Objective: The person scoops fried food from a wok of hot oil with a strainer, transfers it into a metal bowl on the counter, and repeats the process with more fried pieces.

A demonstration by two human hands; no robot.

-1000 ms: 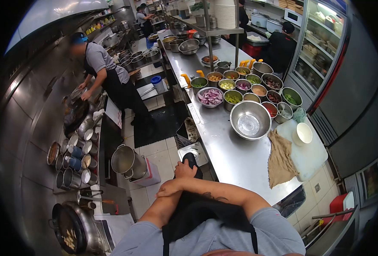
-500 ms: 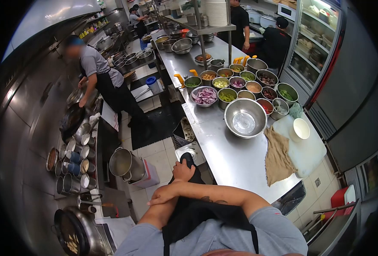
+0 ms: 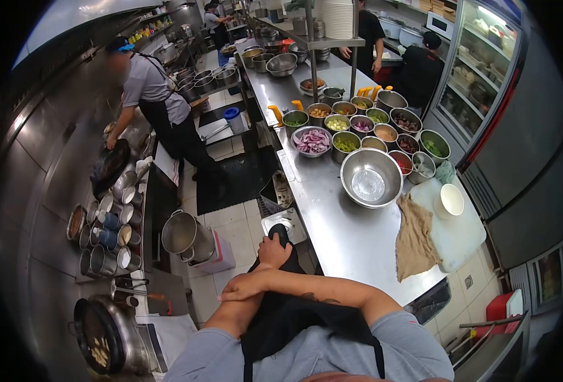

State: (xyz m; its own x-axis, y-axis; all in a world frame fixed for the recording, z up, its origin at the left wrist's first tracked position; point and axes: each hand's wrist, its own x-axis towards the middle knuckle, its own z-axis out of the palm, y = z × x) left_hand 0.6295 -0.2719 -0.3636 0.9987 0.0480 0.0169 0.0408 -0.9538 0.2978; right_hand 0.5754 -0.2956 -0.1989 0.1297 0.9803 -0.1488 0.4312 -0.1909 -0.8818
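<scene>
My left hand (image 3: 274, 251) rests on my raised knee in black trousers, fingers spread and holding nothing. Across my left forearm lies my right hand (image 3: 243, 286), its fingers extended and flat on the skin. Both hands are away from the steel counter (image 3: 339, 235) on the right. On that counter are a large steel bowl (image 3: 372, 178), a brown cloth (image 3: 415, 239), a white cutting board (image 3: 463, 239) with a cream bowl (image 3: 449, 200) on it, and several steel pots of cut ingredients. A bowl of sliced purple onion (image 3: 311, 141) stands at their left.
At the left, a co-worker (image 3: 160, 102) stands at the stove with a hand at a dark wok (image 3: 111, 167). A large pot (image 3: 183, 232) stands on the left near my legs. Lower left is a pan (image 3: 97, 337) with food pieces. Other people are farther back.
My right hand has slid slightly along my left forearm, away from the wrist. The co-worker at the stove has shifted posture. A standing person at the back shows more fully than a second ago.
</scene>
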